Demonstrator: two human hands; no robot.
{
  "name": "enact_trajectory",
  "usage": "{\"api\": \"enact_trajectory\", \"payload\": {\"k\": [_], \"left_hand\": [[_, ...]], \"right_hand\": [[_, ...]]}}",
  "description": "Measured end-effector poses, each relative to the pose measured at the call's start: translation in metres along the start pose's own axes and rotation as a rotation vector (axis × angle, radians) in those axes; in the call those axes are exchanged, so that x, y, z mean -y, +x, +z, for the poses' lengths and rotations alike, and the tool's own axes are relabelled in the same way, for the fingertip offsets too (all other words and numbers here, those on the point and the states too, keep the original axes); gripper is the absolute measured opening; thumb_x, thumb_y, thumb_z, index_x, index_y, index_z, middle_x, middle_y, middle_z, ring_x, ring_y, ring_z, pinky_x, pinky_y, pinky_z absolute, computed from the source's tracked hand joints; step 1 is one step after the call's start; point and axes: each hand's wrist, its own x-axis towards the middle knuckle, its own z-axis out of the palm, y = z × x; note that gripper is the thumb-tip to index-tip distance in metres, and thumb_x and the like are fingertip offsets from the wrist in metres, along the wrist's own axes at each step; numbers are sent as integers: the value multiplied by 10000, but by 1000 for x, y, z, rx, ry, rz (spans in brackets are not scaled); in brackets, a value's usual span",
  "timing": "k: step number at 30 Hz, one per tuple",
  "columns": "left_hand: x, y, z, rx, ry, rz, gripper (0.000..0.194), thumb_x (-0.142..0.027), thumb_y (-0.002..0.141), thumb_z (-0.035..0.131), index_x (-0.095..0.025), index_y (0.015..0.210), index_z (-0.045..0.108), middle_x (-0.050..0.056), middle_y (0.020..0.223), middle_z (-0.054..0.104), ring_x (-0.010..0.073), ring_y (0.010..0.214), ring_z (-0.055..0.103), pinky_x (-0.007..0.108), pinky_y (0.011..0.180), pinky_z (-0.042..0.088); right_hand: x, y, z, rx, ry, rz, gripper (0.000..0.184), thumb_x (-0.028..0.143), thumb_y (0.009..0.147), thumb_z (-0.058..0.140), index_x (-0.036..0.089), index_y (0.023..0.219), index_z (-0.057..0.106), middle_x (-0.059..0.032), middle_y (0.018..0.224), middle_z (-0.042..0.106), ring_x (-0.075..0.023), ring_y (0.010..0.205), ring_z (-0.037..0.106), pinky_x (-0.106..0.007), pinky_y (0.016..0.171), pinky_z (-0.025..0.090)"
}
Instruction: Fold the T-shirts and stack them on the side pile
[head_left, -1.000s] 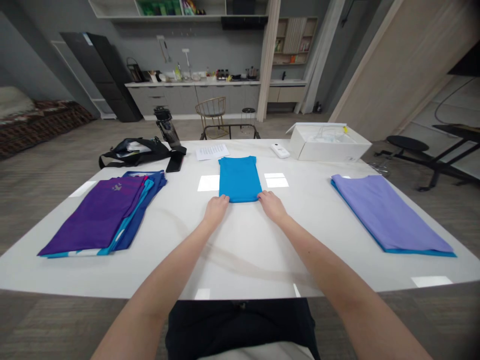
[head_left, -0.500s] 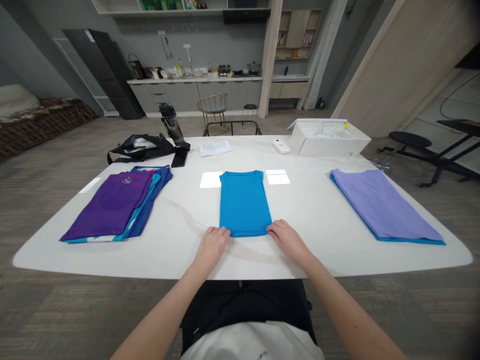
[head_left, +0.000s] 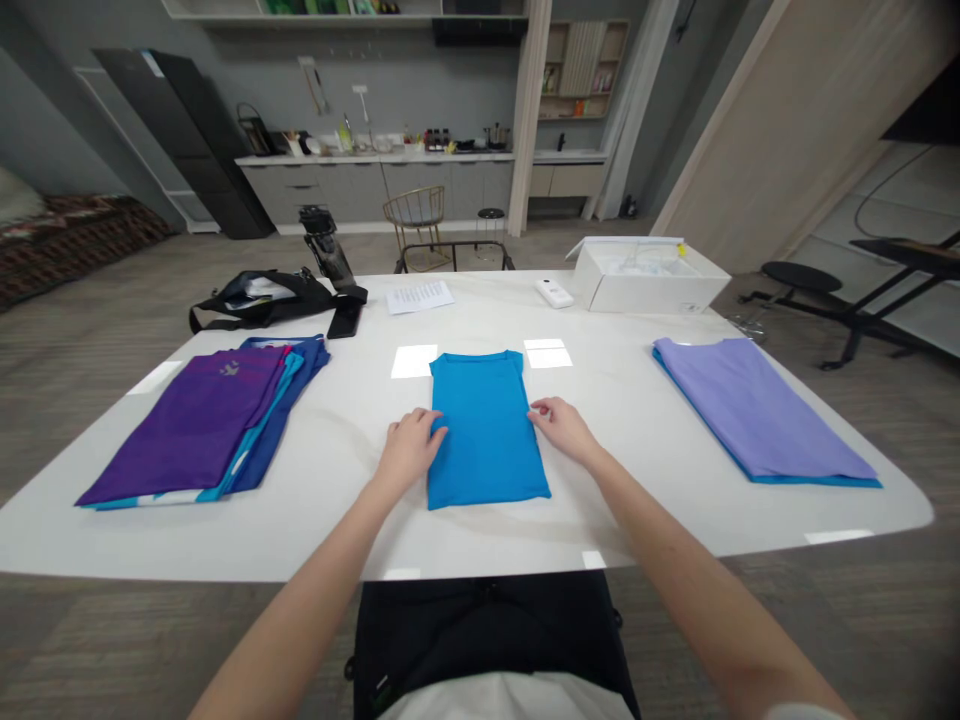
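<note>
Blue shirt (head_left: 486, 435) flat on bench (head_left: 345, 530), between left grip (head_left: 407, 446) (released, at its left edge) and right grip (head_left: 565, 429) (at right edge, can't tell if pinching).

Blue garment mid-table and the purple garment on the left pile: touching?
Apart. The head view shows a wide strip of bare white tabletop between the blue garment and the purple garment.

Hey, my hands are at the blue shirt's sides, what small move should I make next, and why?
I'd probably ease your left hand and right hand slightly under the side edges of the blue shirt: they sit at its opposite sides, and it lies folded flat.
</note>
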Motion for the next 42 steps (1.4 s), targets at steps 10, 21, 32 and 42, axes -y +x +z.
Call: {"api": "enact_trajectory", "payload": {"k": [10, 21, 32, 42], "left_hand": [[27, 134, 21, 41, -74, -327, 512, -519, 945, 588, -150, 1297, 547, 186, 1370, 577, 364, 1283, 534, 484, 999, 449], [35, 167, 31, 81, -428, -505, 290, -317, 705, 827, -136, 871, 674, 97, 867, 708, 288, 888, 679, 348, 773, 490], [-27, 157, 38, -93, -915, 31, 287, -346, 793, 648, -162, 1012, 676, 42, 947, 691, 206, 899, 619, 322, 854, 495], [-165, 174, 29, 311, -999, 296, 355, -349, 805, 662, -140, 1089, 702, 70, 1069, 717, 247, 1017, 643, 357, 942, 496]], "right_hand": [[2, 123, 2, 57, 52, 248, 869, 674, 789, 758, 91, 1411, 592, -177, 1341, 617, -308, 1193, 610, -335, 954, 463], [6, 128, 17, 46, 262, 199, 290, 368, 689, 783, 195, 911, 715, -27, 941, 716, -255, 986, 648, -369, 927, 486], [-17, 45, -20, -52, 1078, 192, 555, 343, 578, 862, 190, 1055, 623, -12, 901, 694, -149, 738, 590, -270, 673, 464], [-61, -47, -86, -368, 970, 136, 507, 461, 687, 830, 178, 1070, 653, -67, 1025, 696, -225, 935, 625, -352, 848, 500]]}}
